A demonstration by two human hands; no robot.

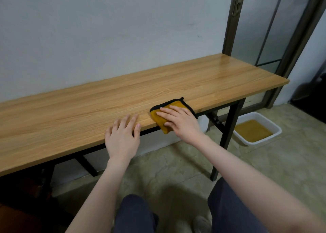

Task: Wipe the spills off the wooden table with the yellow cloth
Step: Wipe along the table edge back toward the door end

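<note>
Yellow cloth (161,115), folded, black-edged

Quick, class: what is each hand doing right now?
Left hand: open, flat on the wooden table.
Right hand: open, pressing the yellow cloth.

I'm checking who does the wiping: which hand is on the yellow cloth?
The right hand presses flat on the yellow cloth at the table's near edge; the left hand rests on bare wood.

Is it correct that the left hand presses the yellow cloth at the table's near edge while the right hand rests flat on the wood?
No, the hands are swapped. The head view shows the right hand pressing the yellow cloth at the table's near edge; the left hand rests flat.
</note>
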